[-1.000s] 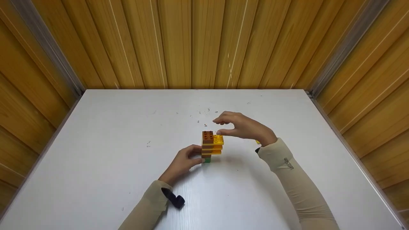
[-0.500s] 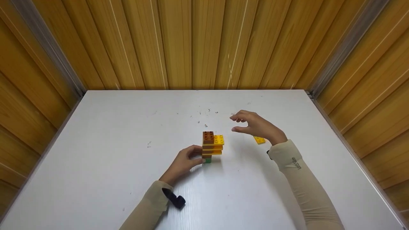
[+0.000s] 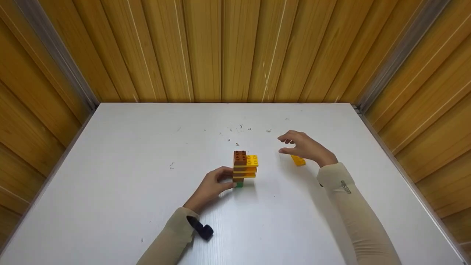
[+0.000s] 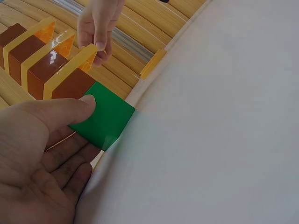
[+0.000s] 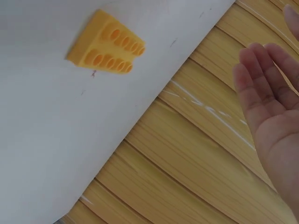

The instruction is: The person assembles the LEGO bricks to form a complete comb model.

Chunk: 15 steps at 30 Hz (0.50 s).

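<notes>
A tower of toy building bricks (image 3: 240, 159) stands on the white table, with brown bricks and yellow plates alternating above a green brick (image 4: 105, 116). The yellow plates stick out to the right. My left hand (image 3: 213, 184) grips the tower low down; its thumb lies on the green brick and its other fingers go behind, partly hidden. To the right a loose yellow studded plate (image 5: 112, 44) lies flat, partly covered by the right hand in the head view. My right hand (image 3: 307, 147) hovers near that plate, thumb and fingers apart, holding nothing.
The white table (image 3: 147, 147) carries small dark specks beyond the tower. Wood-patterned panel walls (image 3: 235, 51) rise behind it and on both sides. A black strap (image 3: 200, 228) sits at the left wrist.
My right hand has moved right, away from the tower, and now hovers near the loose yellow plate, which shows more than a second ago. The left hand and the tower stay put.
</notes>
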Motion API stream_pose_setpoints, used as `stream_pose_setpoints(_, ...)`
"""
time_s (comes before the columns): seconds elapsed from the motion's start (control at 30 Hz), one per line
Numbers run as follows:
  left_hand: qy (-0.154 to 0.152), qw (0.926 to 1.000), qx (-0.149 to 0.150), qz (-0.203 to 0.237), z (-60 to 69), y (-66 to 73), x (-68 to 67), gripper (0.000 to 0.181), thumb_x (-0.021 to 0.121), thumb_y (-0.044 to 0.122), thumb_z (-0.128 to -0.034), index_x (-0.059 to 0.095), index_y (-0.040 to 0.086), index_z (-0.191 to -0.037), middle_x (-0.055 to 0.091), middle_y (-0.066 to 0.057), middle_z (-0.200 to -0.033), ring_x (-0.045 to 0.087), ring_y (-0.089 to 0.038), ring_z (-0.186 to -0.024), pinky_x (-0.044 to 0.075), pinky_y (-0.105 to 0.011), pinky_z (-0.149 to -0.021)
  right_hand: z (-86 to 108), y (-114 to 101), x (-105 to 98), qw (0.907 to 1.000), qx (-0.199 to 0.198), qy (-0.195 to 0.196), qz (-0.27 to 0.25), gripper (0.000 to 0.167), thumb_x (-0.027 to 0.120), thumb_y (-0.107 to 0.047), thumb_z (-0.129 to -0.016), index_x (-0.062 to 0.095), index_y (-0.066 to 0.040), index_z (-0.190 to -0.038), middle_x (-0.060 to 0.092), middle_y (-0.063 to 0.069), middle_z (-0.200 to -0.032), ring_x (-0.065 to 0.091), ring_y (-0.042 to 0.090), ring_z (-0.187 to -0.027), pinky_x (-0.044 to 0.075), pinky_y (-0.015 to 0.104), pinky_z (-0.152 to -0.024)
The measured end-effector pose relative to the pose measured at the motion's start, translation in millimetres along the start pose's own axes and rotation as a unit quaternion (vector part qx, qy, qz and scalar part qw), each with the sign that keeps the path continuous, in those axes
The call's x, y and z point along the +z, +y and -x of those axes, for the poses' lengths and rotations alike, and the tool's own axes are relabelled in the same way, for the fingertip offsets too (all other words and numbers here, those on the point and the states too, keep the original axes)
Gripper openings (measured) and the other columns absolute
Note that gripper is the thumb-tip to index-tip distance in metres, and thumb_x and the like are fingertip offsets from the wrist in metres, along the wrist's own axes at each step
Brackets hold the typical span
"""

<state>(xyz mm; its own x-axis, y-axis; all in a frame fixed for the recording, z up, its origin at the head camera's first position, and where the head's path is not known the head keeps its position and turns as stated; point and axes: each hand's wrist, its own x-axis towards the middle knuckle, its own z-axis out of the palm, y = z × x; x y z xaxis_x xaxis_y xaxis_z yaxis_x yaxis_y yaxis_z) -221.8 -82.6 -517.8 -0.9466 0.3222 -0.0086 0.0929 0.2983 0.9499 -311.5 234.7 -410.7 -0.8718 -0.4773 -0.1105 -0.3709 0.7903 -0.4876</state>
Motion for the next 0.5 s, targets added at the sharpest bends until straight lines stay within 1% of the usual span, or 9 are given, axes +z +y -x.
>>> stream_pose_setpoints(0.1, -0.001, 1.0, 0.007, 0.003, -0.7, -0.9, -0.2, 0.039, 0.074, 0.017, -0.0843, 0.061, 0.013, -0.12, 0.066, -0.005, -0.118, 0.062, -0.019, -0.111, 0.045, -0.04, -0.103, -0.2, 8.7, 1.2, 0.9999, 0.011, -0.002, -0.007, 0.052, 0.07, -0.025, -0.088, 0.055, -0.001, -0.131, 0.058, 0.019, -0.126, 0.053, 0.036, -0.116, 0.045, 0.05, -0.101)
stream_pose_setpoints(0.17, 0.0, 1.0, 0.007, 0.001, -0.8, -0.7, -0.1, 0.038, 0.074, 0.017, -0.0842, 0.061, 0.013, -0.12, 0.067, -0.005, -0.117, 0.062, -0.019, -0.111, 0.045, -0.04, -0.103, 0.0, 14.4, 1.8, 0.9997, 0.02, -0.005, -0.012, 0.053, 0.071, -0.025, -0.087, 0.055, 0.0, -0.131, 0.057, 0.02, -0.126, 0.053, 0.036, -0.116, 0.045, 0.05, -0.101)
stream_pose_setpoints(0.3, 0.001, 0.9999, 0.008, -0.007, -0.9, -0.4, 0.0, 0.037, 0.073, 0.017, -0.0846, 0.062, 0.015, -0.12, 0.067, -0.002, -0.117, 0.061, -0.018, -0.111, 0.045, -0.039, -0.103, 1.1, 25.3, 2.9, 0.9994, 0.031, -0.009, -0.013, 0.053, 0.071, -0.025, -0.087, 0.055, 0.002, -0.13, 0.058, 0.021, -0.124, 0.053, 0.035, -0.115, 0.045, 0.049, -0.101)
stream_pose_setpoints(0.5, -0.002, 1.0, 0.006, -0.007, -0.1, -0.2, 0.8, 0.037, 0.072, 0.016, -0.0853, 0.062, 0.017, -0.12, 0.066, 0.0, -0.118, 0.061, -0.016, -0.112, 0.045, -0.038, -0.104, 3.8, 38.4, 4.4, 0.9992, 0.037, -0.014, 0.0, 0.054, 0.071, -0.026, -0.087, 0.055, 0.004, -0.129, 0.059, 0.021, -0.122, 0.054, 0.034, -0.114, 0.045, 0.05, -0.101)
